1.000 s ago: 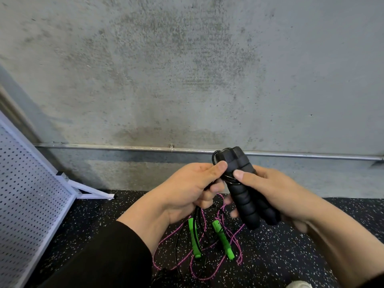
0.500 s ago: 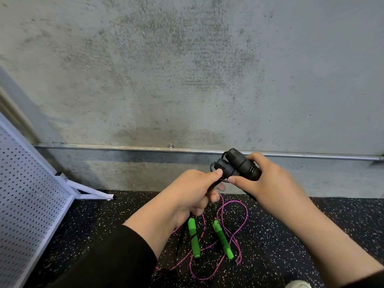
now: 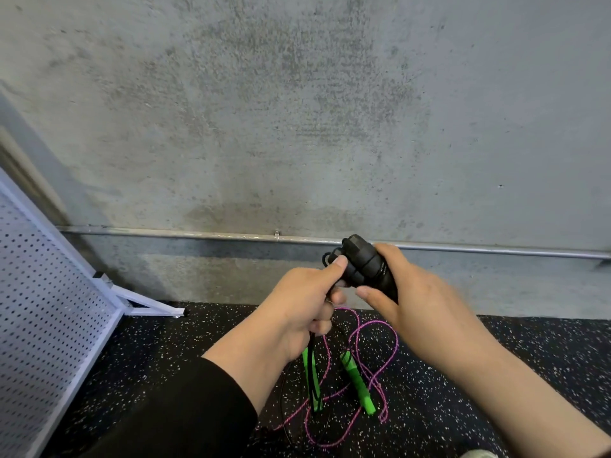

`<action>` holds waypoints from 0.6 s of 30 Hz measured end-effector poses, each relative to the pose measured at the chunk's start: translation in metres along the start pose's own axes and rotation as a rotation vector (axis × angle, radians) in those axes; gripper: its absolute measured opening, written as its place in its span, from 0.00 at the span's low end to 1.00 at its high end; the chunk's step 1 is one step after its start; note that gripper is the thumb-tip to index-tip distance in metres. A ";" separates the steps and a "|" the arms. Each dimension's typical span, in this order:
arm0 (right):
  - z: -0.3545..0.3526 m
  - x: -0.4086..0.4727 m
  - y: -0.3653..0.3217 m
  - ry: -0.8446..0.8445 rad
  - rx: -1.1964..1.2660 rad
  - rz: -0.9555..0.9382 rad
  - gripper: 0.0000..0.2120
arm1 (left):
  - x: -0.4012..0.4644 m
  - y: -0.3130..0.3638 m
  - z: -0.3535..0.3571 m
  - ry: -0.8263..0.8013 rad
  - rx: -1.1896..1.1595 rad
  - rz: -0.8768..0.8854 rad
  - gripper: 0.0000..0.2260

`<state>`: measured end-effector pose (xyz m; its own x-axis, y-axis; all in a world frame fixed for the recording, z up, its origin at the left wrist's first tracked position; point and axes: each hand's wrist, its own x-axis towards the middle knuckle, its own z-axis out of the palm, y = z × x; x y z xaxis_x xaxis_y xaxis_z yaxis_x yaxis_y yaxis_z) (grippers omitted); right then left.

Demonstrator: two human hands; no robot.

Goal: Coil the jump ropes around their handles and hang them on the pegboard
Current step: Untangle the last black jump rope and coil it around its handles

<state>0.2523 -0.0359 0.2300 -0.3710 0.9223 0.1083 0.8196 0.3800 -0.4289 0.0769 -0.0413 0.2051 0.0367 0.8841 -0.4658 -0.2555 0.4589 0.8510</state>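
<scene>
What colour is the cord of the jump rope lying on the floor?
Pink-purple, on the thin cord of the green-handled jump rope, clearest in the head view.

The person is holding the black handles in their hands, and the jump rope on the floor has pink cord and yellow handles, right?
Not quite. The head view shows the handles on the floor are green, not yellow. The rest holds: the cord on the floor is pink, and the right hand grips the black handles while the left hand holds their black cord.

Pegboard [image 3: 49, 309] stands left; second jump rope [image 3: 357, 375] lies on floor [image 3: 496, 375] below both hands.
</scene>
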 end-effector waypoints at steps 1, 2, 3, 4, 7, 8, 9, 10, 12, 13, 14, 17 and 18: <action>0.001 0.000 0.000 -0.030 0.085 -0.012 0.20 | 0.001 0.001 -0.002 0.009 0.000 0.013 0.17; 0.003 -0.001 -0.001 -0.056 0.166 -0.016 0.19 | 0.002 0.003 -0.003 0.014 0.005 0.023 0.16; 0.003 -0.002 -0.002 -0.072 0.238 -0.014 0.18 | 0.003 0.004 -0.005 0.018 0.012 0.032 0.16; 0.003 -0.001 -0.001 -0.077 0.297 -0.006 0.16 | 0.004 0.005 -0.005 0.021 0.018 0.039 0.16; -0.002 0.002 0.002 -0.081 0.412 0.001 0.16 | 0.005 0.006 -0.005 0.031 0.031 0.045 0.17; -0.003 0.003 0.004 -0.084 0.429 -0.005 0.17 | 0.006 0.006 -0.005 0.032 0.038 0.045 0.19; -0.004 0.004 0.006 -0.088 0.429 -0.016 0.19 | 0.006 0.005 -0.005 0.032 0.044 0.044 0.20; -0.005 0.004 0.007 -0.093 0.413 -0.028 0.21 | 0.006 0.005 -0.005 0.032 0.051 0.039 0.21; -0.005 0.005 0.008 -0.088 0.360 -0.052 0.24 | 0.005 0.005 -0.003 0.024 0.059 0.021 0.22; -0.005 0.006 0.009 -0.067 0.321 -0.061 0.24 | 0.004 0.005 -0.002 0.012 0.059 0.010 0.23; -0.004 0.006 0.012 -0.033 0.262 -0.066 0.24 | 0.003 0.006 -0.001 -0.006 0.060 -0.001 0.25; -0.004 0.008 0.019 0.059 0.063 -0.068 0.30 | -0.002 0.010 0.001 -0.073 0.067 -0.035 0.34; -0.004 0.007 0.020 0.055 0.003 -0.080 0.32 | -0.004 0.010 0.001 -0.092 0.073 -0.039 0.37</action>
<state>0.2673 -0.0216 0.2256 -0.4102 0.8916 0.1916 0.7869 0.4523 -0.4199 0.0756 -0.0397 0.2157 0.1346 0.8683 -0.4775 -0.1808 0.4953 0.8497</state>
